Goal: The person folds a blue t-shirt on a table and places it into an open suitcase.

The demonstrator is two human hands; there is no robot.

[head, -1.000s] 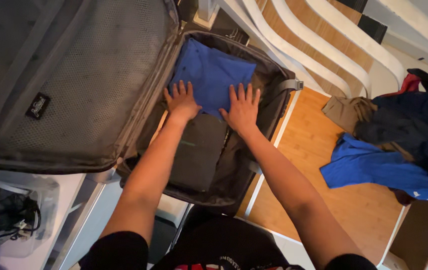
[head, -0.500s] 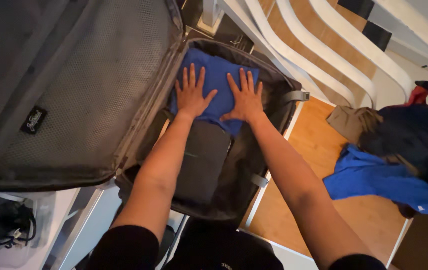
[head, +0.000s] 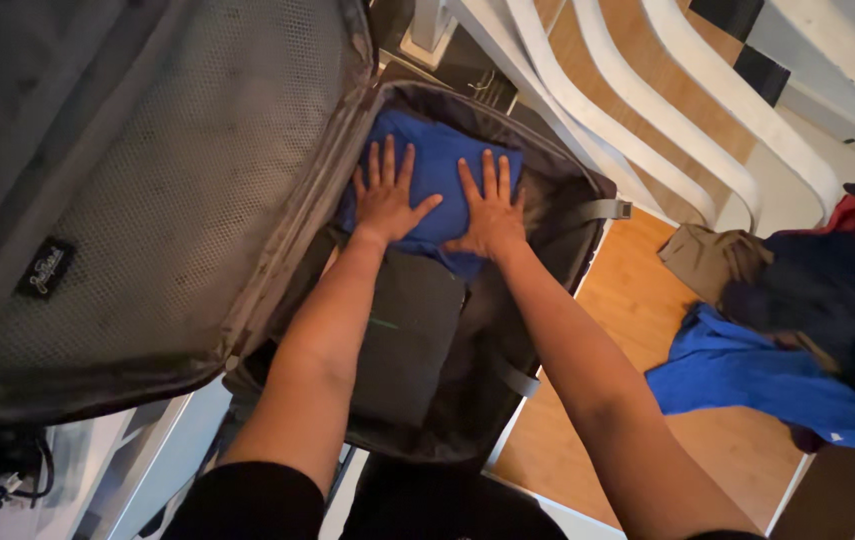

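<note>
Under both flat hands (head: 437,205), blue garment (head: 437,160) partly hidden

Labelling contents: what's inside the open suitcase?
In the open dark fabric suitcase: a folded blue garment at the far end, left hand and right hand flat on it, and a folded dark grey garment nearer. Anything beneath them is covered.
</note>
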